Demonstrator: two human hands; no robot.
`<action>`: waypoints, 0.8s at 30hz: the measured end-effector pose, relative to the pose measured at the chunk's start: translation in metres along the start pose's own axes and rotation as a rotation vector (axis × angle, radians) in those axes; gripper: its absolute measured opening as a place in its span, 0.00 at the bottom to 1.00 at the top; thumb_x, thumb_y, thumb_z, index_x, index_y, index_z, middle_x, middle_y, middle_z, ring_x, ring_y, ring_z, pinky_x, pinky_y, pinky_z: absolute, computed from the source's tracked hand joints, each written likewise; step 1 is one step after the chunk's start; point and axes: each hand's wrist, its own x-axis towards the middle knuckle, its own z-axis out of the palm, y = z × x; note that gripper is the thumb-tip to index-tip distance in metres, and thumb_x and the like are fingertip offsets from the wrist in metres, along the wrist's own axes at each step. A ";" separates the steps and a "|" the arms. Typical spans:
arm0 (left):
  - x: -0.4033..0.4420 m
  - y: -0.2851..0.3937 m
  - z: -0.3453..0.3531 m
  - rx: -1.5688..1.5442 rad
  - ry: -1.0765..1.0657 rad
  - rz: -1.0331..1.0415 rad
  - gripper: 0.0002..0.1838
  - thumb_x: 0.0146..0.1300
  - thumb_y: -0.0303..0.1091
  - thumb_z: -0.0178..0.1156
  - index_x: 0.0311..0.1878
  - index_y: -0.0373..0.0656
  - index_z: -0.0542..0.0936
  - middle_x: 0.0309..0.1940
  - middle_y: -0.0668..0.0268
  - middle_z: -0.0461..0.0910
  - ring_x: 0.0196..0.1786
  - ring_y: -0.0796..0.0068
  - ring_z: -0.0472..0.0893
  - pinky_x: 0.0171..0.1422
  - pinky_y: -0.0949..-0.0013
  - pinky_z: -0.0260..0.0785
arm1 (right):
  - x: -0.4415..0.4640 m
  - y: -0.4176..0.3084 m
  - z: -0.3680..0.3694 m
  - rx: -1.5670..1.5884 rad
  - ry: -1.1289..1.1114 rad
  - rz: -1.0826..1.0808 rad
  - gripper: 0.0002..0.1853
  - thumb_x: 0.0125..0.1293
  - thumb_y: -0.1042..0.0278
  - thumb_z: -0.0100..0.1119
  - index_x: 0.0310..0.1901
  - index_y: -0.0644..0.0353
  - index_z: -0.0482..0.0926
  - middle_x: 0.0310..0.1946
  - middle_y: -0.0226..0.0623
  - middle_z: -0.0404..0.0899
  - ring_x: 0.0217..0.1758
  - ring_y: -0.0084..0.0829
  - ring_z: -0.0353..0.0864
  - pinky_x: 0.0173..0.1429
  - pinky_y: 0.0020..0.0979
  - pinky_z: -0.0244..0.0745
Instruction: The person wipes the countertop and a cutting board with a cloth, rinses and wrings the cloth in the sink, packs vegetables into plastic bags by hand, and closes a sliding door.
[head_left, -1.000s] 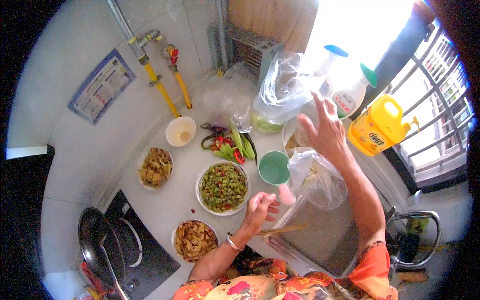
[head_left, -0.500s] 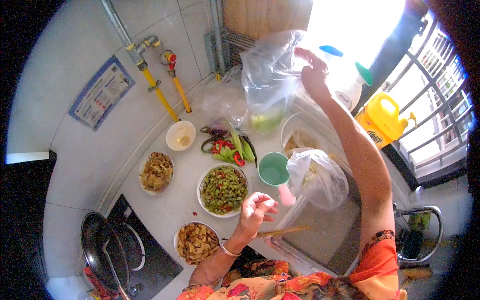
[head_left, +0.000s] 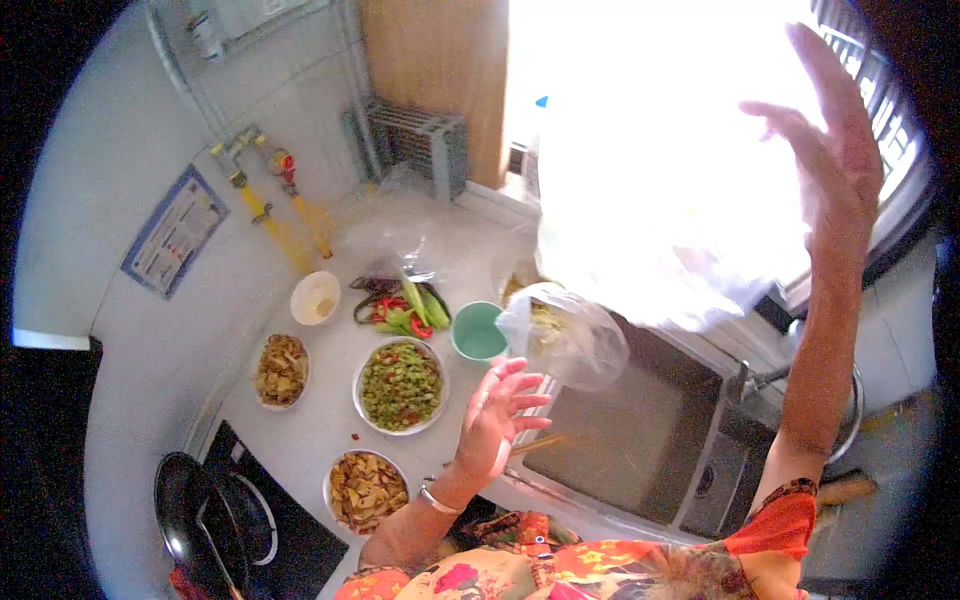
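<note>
Right hand (head_left: pixel 845 160): up high at the window side, arm stretched out. Thumb and a finger spread well apart. Big plastic bag (head_left: pixel 675 250) is right beside it on its left, blown out white by the window glare; can't tell if my other fingers touch the film. Bag's wrinkled lower edge hangs over the far side of the sink (head_left: pixel 620 430).

Left hand (head_left: pixel 492 420): palm open, fingers spread, nothing in it. It's over the front of the desk (head_left: pixel 330 422), bracelet (head_left: pixel 440 498) on the wrist. Green cup (head_left: pixel 478 331) is just beyond the fingertips; small clear bag (head_left: pixel 580 340) with pale yellowish stuff sits beside the cup, at the sink corner. Wooden sticks (head_left: pixel 537 445) lie just right of the palm.

Rest of the desk: plate of chopped greens (head_left: pixel 400 385) left of the hand, bowl of brown slices (head_left: pixel 367 490) nearer me, bowl of brownish pieces (head_left: pixel 281 370) farther left, small white bowl (head_left: pixel 316 298) behind that. Loose peppers (head_left: pixel 405 310) lie behind the greens, crumpled clear film (head_left: pixel 400 240) behind those. Wok (head_left: pixel 185 510) at far left, by the black stove (head_left: pixel 310 540).
</note>
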 end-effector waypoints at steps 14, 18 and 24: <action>0.008 -0.137 0.079 -0.358 -0.676 -0.563 0.40 0.60 0.60 0.46 0.69 0.50 0.46 0.65 0.65 0.56 0.66 0.63 0.58 0.68 0.55 0.50 | -0.112 -0.109 -0.072 -0.092 -0.167 0.565 0.36 0.43 0.73 0.48 0.61 0.67 0.60 0.58 0.48 0.66 0.40 0.31 0.79 0.39 0.26 0.76; 0.025 -0.147 0.040 0.665 -0.639 -0.081 0.47 0.53 0.47 0.62 0.69 0.46 0.44 0.65 0.62 0.55 0.65 0.67 0.59 0.70 0.60 0.47 | -0.120 -0.105 -0.081 -0.008 -0.143 0.611 0.38 0.42 0.75 0.46 0.62 0.67 0.58 0.59 0.50 0.65 0.23 0.21 0.79 0.19 0.13 0.70; 0.013 -0.104 0.056 1.215 -0.651 0.423 0.41 0.53 0.41 0.63 0.65 0.44 0.50 0.59 0.62 0.60 0.60 0.70 0.64 0.67 0.61 0.50 | -0.112 -0.095 -0.059 0.193 -0.023 0.750 0.35 0.49 0.73 0.50 0.63 0.67 0.57 0.59 0.55 0.62 0.30 0.27 0.81 0.21 0.16 0.74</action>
